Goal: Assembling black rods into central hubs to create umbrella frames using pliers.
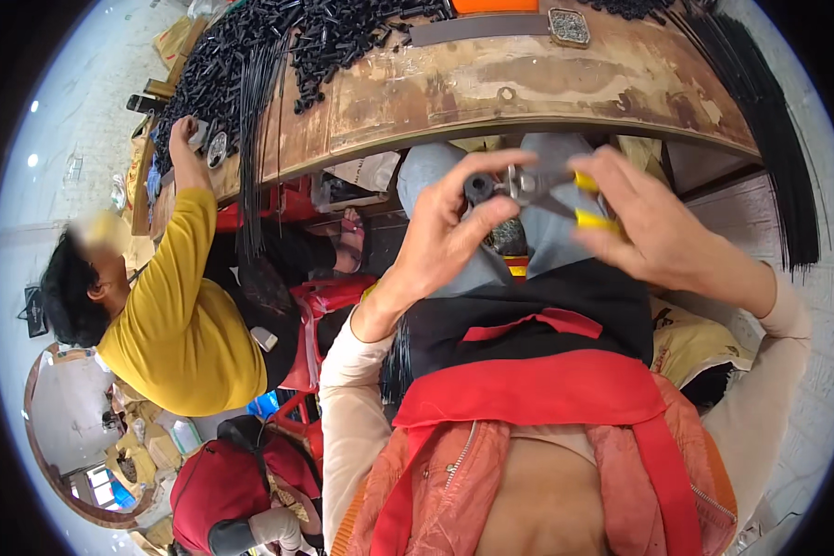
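Observation:
My left hand (449, 222) grips a short black cylindrical part (479, 188) between thumb and fingers, above my lap. From the right, my right hand (649, 222) holds pliers (533, 185) with yellow handles. Those handles stand apart. The metal head of the pliers is up against the black part, between my left thumb and forefinger. Motion blurs the jaws and my right fingers, so I cannot tell whether the jaws bite on anything.
Beyond my knees runs a worn wooden table (417, 107). It bears a heap of black parts (241, 65), a grey strip (477, 31), a small tray of metal bits (568, 11) and bundles of thin black rods (778, 130). A co-worker (176, 334) in yellow reaches over it at left.

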`<state>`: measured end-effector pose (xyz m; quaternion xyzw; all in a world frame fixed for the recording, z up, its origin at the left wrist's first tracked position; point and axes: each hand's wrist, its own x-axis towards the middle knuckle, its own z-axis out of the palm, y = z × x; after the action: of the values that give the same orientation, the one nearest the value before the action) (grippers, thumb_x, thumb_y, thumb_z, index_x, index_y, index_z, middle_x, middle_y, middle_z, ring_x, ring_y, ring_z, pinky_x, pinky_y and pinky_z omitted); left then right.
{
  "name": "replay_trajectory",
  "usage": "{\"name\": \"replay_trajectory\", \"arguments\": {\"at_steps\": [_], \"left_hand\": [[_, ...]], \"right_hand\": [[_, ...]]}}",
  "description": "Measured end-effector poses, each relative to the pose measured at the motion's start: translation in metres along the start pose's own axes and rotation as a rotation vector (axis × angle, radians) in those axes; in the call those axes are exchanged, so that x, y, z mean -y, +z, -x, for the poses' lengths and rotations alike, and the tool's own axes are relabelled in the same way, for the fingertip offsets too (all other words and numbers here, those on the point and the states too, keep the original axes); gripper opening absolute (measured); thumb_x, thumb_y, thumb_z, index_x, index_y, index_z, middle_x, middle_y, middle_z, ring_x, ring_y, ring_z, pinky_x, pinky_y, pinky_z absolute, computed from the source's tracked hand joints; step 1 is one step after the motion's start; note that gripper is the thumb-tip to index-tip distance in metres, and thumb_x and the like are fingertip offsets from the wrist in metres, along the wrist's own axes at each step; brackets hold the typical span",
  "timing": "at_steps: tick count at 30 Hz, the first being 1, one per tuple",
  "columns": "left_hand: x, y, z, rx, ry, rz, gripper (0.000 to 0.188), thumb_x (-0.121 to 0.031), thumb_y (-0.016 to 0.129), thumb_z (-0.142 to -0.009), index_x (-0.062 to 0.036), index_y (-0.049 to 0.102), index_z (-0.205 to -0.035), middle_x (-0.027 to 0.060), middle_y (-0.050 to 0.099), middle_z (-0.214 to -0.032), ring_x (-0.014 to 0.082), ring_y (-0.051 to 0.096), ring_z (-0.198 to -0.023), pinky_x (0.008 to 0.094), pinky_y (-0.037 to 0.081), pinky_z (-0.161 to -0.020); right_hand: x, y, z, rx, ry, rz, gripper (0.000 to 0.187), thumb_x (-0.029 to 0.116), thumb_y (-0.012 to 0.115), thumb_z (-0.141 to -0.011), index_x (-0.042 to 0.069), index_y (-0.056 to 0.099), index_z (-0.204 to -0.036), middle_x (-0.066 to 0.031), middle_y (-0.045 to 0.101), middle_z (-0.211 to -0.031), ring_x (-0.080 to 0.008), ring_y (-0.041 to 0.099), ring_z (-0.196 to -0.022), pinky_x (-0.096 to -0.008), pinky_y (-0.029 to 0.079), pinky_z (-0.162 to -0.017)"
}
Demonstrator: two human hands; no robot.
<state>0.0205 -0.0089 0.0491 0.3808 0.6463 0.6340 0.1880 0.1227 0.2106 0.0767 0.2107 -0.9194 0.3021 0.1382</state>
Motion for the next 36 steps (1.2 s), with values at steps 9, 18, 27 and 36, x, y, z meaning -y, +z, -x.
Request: {"name": "replay_trajectory", "arguments": {"at_steps": [9, 18, 27, 36], "left_hand": [[0.001, -0.020, 0.003, 0.275, -0.071, 0.038, 0.043, -0.026, 0.061, -0.093, -0.0008, 0.054, -0.128, 0.0028, 0.059, -0.110, 0.0092, 0.050, -0.094, 0.0247, 0.041, -0.086], [0.010, -0.018, -0.010, 0.096, -0.081, 0.139, 0.042, -0.021, 0.054, -0.096, -0.0023, 0.049, -0.134, 0.0030, 0.057, -0.115, 0.0086, 0.047, -0.094, 0.0236, 0.040, -0.083], [0.010, -0.011, -0.011, 0.044, 0.009, 0.044, 0.063, -0.040, 0.055, -0.094, 0.0019, 0.041, -0.139, -0.0018, 0.048, -0.081, 0.0063, 0.042, -0.070, 0.0209, 0.035, -0.061], [0.014, -0.023, -0.012, 0.265, -0.084, 0.091, 0.049, -0.030, 0.061, -0.092, -0.0025, 0.052, -0.131, 0.0024, 0.058, -0.105, 0.0070, 0.048, -0.088, 0.0212, 0.041, -0.074]], "right_hand": [[-0.004, -0.019, -0.013, 0.938, 0.743, -1.080, 0.038, 0.026, 0.065, -0.086, -0.001, 0.048, -0.106, -0.0112, 0.051, -0.058, -0.0274, 0.057, -0.052, -0.0323, 0.044, -0.052], [-0.007, -0.023, -0.009, 0.109, 0.008, 0.079, 0.041, 0.018, 0.067, -0.083, 0.001, 0.048, -0.115, -0.0125, 0.058, -0.076, -0.0311, 0.061, -0.067, -0.0363, 0.047, -0.060], [-0.011, 0.007, -0.007, -0.050, 0.093, -0.007, 0.035, 0.012, 0.067, -0.081, 0.001, 0.049, -0.109, -0.0159, 0.058, -0.083, -0.0355, 0.059, -0.069, -0.0372, 0.048, -0.062], [-0.024, 0.002, -0.005, 0.790, 0.661, -1.237, 0.035, 0.022, 0.065, -0.085, 0.001, 0.049, -0.107, -0.0097, 0.060, -0.071, -0.0139, 0.054, -0.038, -0.0276, 0.042, -0.038]]}}
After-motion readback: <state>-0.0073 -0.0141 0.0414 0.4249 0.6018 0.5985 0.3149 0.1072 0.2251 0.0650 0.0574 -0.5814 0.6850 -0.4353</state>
